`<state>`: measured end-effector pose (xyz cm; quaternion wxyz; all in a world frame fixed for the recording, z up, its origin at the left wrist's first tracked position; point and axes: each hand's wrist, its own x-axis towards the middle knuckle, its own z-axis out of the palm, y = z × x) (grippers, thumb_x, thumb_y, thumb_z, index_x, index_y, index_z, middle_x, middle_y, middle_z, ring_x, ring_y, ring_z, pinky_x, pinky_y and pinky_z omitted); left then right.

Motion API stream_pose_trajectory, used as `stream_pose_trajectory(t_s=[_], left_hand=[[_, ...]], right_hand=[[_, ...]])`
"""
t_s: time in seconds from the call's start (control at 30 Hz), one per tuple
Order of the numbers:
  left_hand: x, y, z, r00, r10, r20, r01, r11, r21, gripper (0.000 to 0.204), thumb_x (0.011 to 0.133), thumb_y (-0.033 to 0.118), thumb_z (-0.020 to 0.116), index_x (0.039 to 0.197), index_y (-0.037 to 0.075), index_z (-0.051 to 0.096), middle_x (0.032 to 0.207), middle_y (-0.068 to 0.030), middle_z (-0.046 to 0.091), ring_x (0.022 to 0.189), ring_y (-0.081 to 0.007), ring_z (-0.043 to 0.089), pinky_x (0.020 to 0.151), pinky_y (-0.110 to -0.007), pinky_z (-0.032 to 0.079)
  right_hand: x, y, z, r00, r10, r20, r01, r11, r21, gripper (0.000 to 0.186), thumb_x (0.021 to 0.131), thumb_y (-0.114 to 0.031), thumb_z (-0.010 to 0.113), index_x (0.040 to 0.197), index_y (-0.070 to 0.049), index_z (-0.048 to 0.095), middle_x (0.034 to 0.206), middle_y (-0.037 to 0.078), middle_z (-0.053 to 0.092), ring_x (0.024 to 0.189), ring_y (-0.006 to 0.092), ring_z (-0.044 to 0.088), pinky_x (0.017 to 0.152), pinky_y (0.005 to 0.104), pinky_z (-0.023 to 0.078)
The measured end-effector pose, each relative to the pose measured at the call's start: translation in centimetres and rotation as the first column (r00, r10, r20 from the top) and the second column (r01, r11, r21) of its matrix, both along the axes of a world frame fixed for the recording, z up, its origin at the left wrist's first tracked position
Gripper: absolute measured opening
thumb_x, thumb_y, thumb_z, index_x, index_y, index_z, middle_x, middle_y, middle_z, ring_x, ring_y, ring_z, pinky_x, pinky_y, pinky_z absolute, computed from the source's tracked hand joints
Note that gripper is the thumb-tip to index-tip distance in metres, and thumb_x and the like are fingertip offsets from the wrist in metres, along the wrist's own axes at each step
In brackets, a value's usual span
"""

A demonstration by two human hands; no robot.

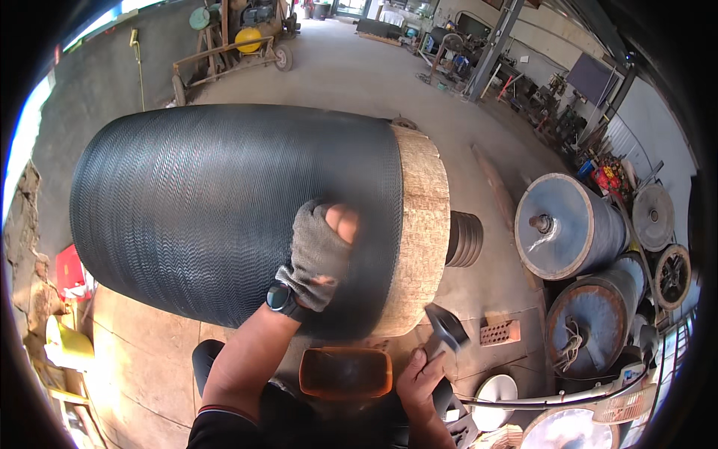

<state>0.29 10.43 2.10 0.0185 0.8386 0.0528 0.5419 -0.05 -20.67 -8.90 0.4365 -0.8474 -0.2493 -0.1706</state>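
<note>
Head view, drum: one large black ribbed drum (194, 209) lies on its side before the person, one pale band (426, 232) around its right end.
Left hand (323, 251): one grey glove, fingers curled over the ribbing; whether this grip has hold of anything cannot be told.
Right hand (420, 382): bare grip closed on one hammer (447, 328).
Floor: one orange tub (344, 394), one perforated brick (499, 333).
Hidden: left fingertips blurred.
Watch (280, 297): dial marks unreadable.

Roller (209, 202) finely ridged, satin sheen; right end band (425, 217) rough, matt; glove (310, 251) knit cloth; hammer head (447, 327) metal; near bin (304, 374) plastic.
</note>
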Motion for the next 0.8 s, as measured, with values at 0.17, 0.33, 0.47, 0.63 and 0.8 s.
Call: stream_pose_trajectory(t_s=[0.17, 0.33, 0.47, 0.63, 0.8], left_hand=[[0.1, 0.7, -0.4, 0.999, 0.040, 0.004, -0.040, 0.994, 0.097, 0.036, 0.079, 0.009, 0.068, 0.114, 0.005, 0.061, 0.113, -0.0147, 0.062, 0.097, -0.0340, 0.065, 0.081, -0.050, 0.053], [0.4, 1.1, 1.7, 0.997, 0.069, -0.041, -0.063, 0.988, 0.144, 0.028, 0.079, 0.007, 0.066, 0.107, 0.005, 0.062, 0.112, -0.0156, 0.062, 0.095, -0.0354, 0.063, 0.084, -0.053, 0.051], [0.5, 1.8, 2.1, 0.990, 0.119, -0.074, -0.117, 0.993, 0.032, 0.031, 0.082, 0.002, 0.062, 0.113, 0.004, 0.060, 0.102, -0.0115, 0.064, 0.092, -0.0329, 0.063, 0.082, -0.049, 0.051], [-2.0, -3.9, 1.5, 0.997, 0.017, -0.071, -0.016, 1.000, 0.019, 0.039, 0.083, -0.009, 0.064, 0.120, 0.005, 0.060, 0.093, -0.0106, 0.063, 0.082, -0.0305, 0.061, 0.076, -0.043, 0.051], [-3.8, -9.8, -6.7, 0.984, -0.096, -0.153, 0.057, 0.969, -0.239, 0.053, 0.083, -0.006, 0.074, 0.132, 0.007, 0.057, 0.095, -0.0060, 0.069, 0.091, -0.0297, 0.064, 0.090, -0.044, 0.051]], right_hand=[[1.2, 1.5, 3.0, 0.979, 0.082, -0.189, -0.109, 0.984, -0.141, 0.022, 0.102, -0.019, 0.063, 0.102, 0.003, 0.060, 0.077, 0.021, 0.068, 0.068, 0.0410, 0.070, 0.061, 0.0470, 0.054], [0.5, 0.8, 2.8, 0.989, 0.149, 0.018, -0.150, 0.985, 0.082, 0.016, 0.103, -0.012, 0.056, 0.103, 0.003, 0.057, 0.073, 0.022, 0.063, 0.060, 0.0401, 0.060, 0.054, 0.0435, 0.048], [2.3, 2.0, -0.8, 0.988, -0.052, -0.142, 0.009, 0.958, -0.288, 0.030, 0.099, -0.030, 0.069, 0.102, -0.004, 0.055, 0.078, 0.022, 0.069, 0.069, 0.0446, 0.069, 0.057, 0.0543, 0.054], [-0.5, -0.8, -1.5, 0.987, -0.012, -0.157, -0.020, 0.979, -0.202, 0.024, 0.101, -0.023, 0.066, 0.104, -0.003, 0.054, 0.077, 0.024, 0.068, 0.066, 0.0482, 0.066, 0.057, 0.0569, 0.052], [-1.3, -0.6, -0.9, 0.965, 0.054, -0.256, -0.063, 0.998, -0.026, 0.022, 0.102, -0.018, 0.065, 0.105, 0.000, 0.052, 0.077, 0.028, 0.065, 0.071, 0.0513, 0.064, 0.060, 0.0576, 0.050]])
